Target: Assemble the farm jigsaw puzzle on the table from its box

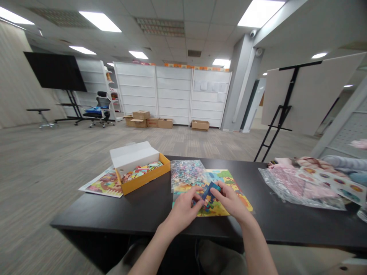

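Observation:
Dark blue jigsaw puzzle pieces (pixel 208 192) are held just above a colourful picture sheet (pixel 241 193). My right hand (pixel 231 201) pinches them by their upper right edge, thumb on top. From the other side, the closed fingers of my left hand (pixel 185 206) grip the lower left part of the pieces. Some small multicoloured pieces show under the blue ones; whether they are joined is too small to tell. Behind my left hand lies a clear plastic bag (pixel 187 173) full of small colourful pieces, overlapping the sheet.
On the black table (pixel 137 215), an open yellow box (pixel 147 181) of colourful pieces stands left, partly over another picture sheet (pixel 107 183). Plastic-wrapped pink fabric (pixel 304 185) lies right. Beyond are cardboard boxes (pixel 165 123), an office chair (pixel 100 109) and a black stand (pixel 282 114).

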Demonstrator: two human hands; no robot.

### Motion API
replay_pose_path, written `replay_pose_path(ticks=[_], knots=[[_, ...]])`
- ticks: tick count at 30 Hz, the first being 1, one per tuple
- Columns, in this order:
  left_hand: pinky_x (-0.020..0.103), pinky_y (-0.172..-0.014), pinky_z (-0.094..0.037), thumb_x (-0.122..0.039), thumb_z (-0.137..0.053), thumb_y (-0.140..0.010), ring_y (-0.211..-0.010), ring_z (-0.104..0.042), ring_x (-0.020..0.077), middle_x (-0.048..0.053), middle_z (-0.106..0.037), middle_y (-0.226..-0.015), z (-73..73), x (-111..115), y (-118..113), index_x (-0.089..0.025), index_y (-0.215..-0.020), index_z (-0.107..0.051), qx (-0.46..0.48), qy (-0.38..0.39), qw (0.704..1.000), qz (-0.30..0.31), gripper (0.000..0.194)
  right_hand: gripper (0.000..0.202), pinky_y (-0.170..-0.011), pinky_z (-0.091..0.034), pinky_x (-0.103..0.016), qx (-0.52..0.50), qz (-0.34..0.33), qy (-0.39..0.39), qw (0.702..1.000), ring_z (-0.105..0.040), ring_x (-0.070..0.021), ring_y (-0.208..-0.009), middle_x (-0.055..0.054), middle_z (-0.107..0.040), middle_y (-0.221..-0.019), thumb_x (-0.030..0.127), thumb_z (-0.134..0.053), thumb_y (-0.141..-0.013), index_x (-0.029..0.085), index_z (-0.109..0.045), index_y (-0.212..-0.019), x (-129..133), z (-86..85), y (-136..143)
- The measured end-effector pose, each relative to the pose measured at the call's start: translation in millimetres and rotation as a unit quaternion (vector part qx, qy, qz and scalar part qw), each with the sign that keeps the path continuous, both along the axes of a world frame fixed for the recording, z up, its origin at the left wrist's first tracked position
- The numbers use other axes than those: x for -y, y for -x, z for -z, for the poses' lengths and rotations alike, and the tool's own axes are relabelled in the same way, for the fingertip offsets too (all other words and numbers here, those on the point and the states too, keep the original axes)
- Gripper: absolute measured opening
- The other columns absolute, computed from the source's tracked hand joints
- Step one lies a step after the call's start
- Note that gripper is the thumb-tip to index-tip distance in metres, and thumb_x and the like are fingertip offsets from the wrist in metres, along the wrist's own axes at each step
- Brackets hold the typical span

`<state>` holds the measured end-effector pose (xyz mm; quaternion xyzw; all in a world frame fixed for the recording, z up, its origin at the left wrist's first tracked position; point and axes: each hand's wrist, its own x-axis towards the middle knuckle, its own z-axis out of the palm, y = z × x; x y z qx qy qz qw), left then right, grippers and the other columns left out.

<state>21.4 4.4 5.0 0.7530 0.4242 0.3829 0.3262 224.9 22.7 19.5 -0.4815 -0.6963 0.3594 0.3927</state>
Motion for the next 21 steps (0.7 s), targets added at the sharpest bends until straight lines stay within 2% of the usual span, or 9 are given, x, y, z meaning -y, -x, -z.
replay_pose_path(ticks=[2, 5, 9, 13, 17, 19, 21], knots=[[0.029, -0.075, -0.054, -0.023, -0.059, -0.090, -0.076, -0.071, 0.0168, -0.001, -0.076, -0.086, -1.9, -1.4, 0.8, -0.022, -0.117, -0.060, 0.032, 0.031, 0.999, 0.016, 0.027, 0.038, -0.065, -0.046, -0.029, -0.009, 0.006, 0.002, 1.000, -0.052, -0.0173, -0.068, 0.000, -0.051, -0.072, 0.059, -0.051, -0.090, 0.023, -0.052, -0.077, -0.2, -2.2, 0.6], [0.028, -0.073, -0.054, -0.022, -0.059, -0.089, -0.075, -0.071, 0.0161, -0.001, -0.076, -0.085, -2.9, -2.5, 2.7, -0.022, -0.112, -0.061, 0.046, 0.041, 0.998, 0.025, 0.024, 0.045, -0.063, -0.043, -0.028, -0.020, 0.018, 0.010, 1.000, -0.048, -0.0161, -0.065, 0.002, -0.045, -0.067, 0.063, -0.051, -0.088, 0.022, -0.049, -0.070, -1.0, -3.1, 1.5], [0.027, -0.071, -0.054, -0.021, -0.058, -0.089, -0.073, -0.071, 0.0162, -0.001, -0.075, -0.083, 2.0, -5.2, 5.4, -0.021, -0.110, -0.060, 0.043, 0.042, 0.998, 0.029, 0.021, 0.048, -0.061, -0.041, -0.027, -0.066, 0.026, 0.032, 0.997, -0.045, -0.0149, -0.064, 0.002, -0.045, -0.067, 0.067, -0.053, -0.087, 0.022, -0.049, -0.070, -0.7, -5.3, 6.0], [0.026, -0.069, -0.054, -0.019, -0.058, -0.088, -0.072, -0.071, 0.0164, 0.000, -0.074, -0.086, 7.1, -8.4, 9.1, -0.021, -0.110, -0.060, 0.023, 0.040, 0.999, -0.010, 0.022, 0.048, -0.059, -0.039, -0.026, -0.087, 0.001, 0.031, 0.996, -0.044, -0.0134, -0.062, 0.002, -0.047, -0.065, 0.067, -0.057, -0.085, 0.021, -0.054, -0.071, 0.7, -6.8, 10.0], [0.029, -0.075, -0.052, -0.019, -0.058, -0.091, -0.082, -0.070, 0.0190, 0.004, -0.072, -0.095, 4.7, -4.8, 13.5, -0.021, -0.104, -0.062, -0.120, -0.030, 0.989, -0.081, 0.014, 0.045, -0.061, -0.042, -0.026, -0.079, -0.051, 0.078, 0.993, -0.051, -0.0130, -0.062, 0.002, -0.055, -0.067, 0.062, -0.072, -0.075, 0.019, -0.058, -0.072, -1.8, 4.8, 10.7], [0.032, -0.079, -0.051, -0.023, -0.057, -0.094, -0.091, -0.068, 0.0218, 0.004, -0.071, -0.099, 1.4, -1.2, 14.7, -0.022, -0.097, -0.064, -0.206, -0.076, 0.971, -0.092, 0.008, 0.043, -0.063, -0.044, -0.027, -0.084, -0.050, 0.097, 0.990, -0.056, -0.0142, -0.065, 0.000, -0.061, -0.072, 0.057, -0.077, -0.070, 0.018, -0.062, -0.079, -4.2, 13.5, 10.3], [0.033, -0.081, -0.051, -0.026, -0.056, -0.096, -0.096, -0.066, 0.0232, 0.004, -0.070, -0.099, -1.5, 1.4, 15.3, -0.023, -0.094, -0.066, -0.260, -0.102, 0.956, -0.087, 0.011, 0.037, -0.063, -0.045, -0.027, -0.075, -0.042, 0.102, 0.991, -0.059, -0.0152, -0.066, -0.001, -0.065, -0.076, 0.051, -0.076, -0.072, 0.018, -0.064, -0.084, -6.2, 20.8, 10.0]])
